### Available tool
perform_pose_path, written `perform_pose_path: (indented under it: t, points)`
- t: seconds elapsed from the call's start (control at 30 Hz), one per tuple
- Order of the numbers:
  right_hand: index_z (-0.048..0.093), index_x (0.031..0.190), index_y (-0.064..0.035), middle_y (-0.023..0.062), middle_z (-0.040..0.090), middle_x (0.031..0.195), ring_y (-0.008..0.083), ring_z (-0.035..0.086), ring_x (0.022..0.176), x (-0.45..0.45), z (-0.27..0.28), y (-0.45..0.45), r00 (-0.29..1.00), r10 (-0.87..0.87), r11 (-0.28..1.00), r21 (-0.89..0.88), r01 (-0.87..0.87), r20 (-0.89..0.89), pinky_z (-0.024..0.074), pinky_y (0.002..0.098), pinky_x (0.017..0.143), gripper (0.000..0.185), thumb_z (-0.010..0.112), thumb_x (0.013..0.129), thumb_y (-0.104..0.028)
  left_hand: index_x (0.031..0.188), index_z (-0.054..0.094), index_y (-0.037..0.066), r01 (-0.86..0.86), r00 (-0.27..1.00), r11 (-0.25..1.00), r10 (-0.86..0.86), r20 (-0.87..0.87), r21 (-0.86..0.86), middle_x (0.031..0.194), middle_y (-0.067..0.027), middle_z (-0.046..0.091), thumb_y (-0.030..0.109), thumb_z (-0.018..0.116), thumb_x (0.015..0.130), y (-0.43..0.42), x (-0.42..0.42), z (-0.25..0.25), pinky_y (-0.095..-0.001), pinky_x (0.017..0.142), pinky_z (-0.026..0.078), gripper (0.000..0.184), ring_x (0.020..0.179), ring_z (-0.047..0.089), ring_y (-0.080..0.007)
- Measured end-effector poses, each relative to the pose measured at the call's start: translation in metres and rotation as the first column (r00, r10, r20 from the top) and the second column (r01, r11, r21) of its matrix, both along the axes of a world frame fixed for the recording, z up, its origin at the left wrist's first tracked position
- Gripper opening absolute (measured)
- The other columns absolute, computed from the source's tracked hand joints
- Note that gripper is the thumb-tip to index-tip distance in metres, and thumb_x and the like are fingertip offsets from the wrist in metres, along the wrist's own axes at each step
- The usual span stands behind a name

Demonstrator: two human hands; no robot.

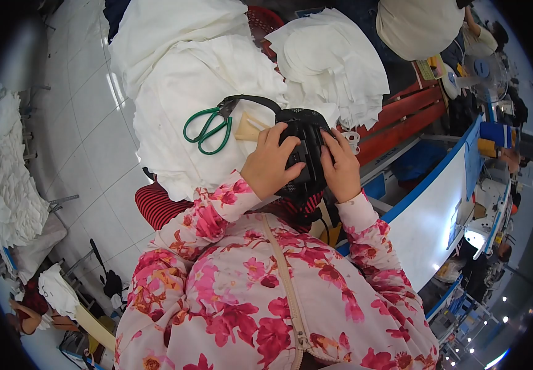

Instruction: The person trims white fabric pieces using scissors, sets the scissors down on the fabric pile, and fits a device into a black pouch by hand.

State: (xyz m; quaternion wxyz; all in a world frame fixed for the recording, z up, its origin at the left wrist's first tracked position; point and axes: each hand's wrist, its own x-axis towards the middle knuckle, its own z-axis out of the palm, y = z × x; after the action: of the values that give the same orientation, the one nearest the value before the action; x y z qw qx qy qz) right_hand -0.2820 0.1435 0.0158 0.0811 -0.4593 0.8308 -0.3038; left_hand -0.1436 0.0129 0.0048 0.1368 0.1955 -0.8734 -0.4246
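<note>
Both my hands are on a black mesh-covered item (303,139) with a strap (257,98) and a boxy dark part in its middle; its exact kind is unclear. My left hand (271,161) wraps its left side, with thumb and fingers on the dark part. On the right side, my right hand (341,165) grips the edge with bent fingers. Green-handled scissors (209,128) lie to the left on a pile of white fabric pieces (199,80), their blades near the strap. Beside my left hand rests a beige piece (250,127), partly hidden.
A second stack of white cut fabric (334,68) lies at the back, near a red basket (261,23) and a red slatted bench (402,120). A blue-edged white sewing table (433,185) stands right. More white fabric (8,172) is at far left; people sit behind.
</note>
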Motion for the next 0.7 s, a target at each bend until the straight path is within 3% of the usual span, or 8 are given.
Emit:
perform_pose_path:
  t: [0.5, 0.7]
  points:
    - [0.057, 0.119, -0.0027, 0.0209, 0.058, 0.119, 0.0356, 0.058, 0.107, -0.011, -0.005, 0.004, 0.984, -0.034, 0.998, -0.042, 0.042, 0.174, 0.0461, 0.0362, 0.090, 0.032, 0.049, 0.088, 0.001, 0.111, 0.054, 0.009, -0.009, 1.000, 1.000, 0.009, 0.017, 0.002, 0.125, -0.0209, 0.043, 0.026, 0.072, 0.076, 0.000, 0.001, 0.003, -0.0421, 0.088, 0.047, 0.043, 0.113, 0.045, -0.0384]
    - [0.059, 0.117, -0.0027, 0.0202, 0.059, 0.118, 0.0340, 0.058, 0.108, -0.016, -0.007, 0.006, 0.975, -0.051, 0.998, -0.028, 0.059, 0.216, 0.0457, 0.0351, 0.090, 0.031, 0.049, 0.089, 0.001, 0.110, 0.055, 0.008, -0.002, 1.000, 1.000, 0.002, -0.004, 0.026, 0.123, -0.0205, 0.045, 0.025, 0.072, 0.076, -0.001, 0.002, 0.001, -0.0409, 0.092, 0.044, 0.042, 0.113, 0.046, -0.0383]
